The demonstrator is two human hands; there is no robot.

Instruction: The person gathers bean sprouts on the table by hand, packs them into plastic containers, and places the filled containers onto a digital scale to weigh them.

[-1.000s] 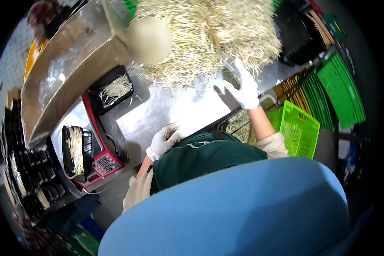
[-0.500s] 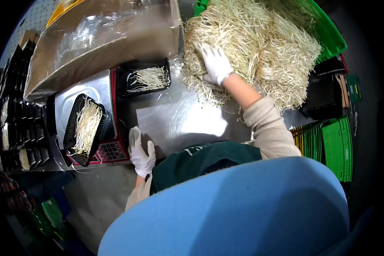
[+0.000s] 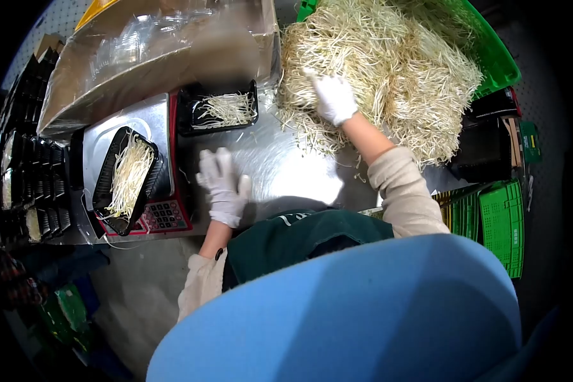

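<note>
My left hand (image 3: 221, 184), in a white glove, is empty with its fingers apart over the metal table (image 3: 286, 169), right of the red scale (image 3: 167, 216). My right hand (image 3: 333, 97), gloved too, lies on the left part of a big heap of bean sprouts (image 3: 395, 70); its fingertips are partly lost among the sprouts. A black tray of sprouts (image 3: 131, 175) sits tilted on the scale. Another black tray (image 3: 226, 109) with fewer sprouts stands between the scale and the heap.
A cardboard box (image 3: 153, 70) with clear plastic packaging is behind the scale. Stacked black trays (image 3: 41, 184) stand at the far left. A green crate (image 3: 493, 60) is behind the heap, and more green crates (image 3: 502, 229) are at the right.
Over the last second my right hand has gone from the table's right side onto the heap. My left hand has moved left, then forward, and its fingers have spread. The view has swung left.
</note>
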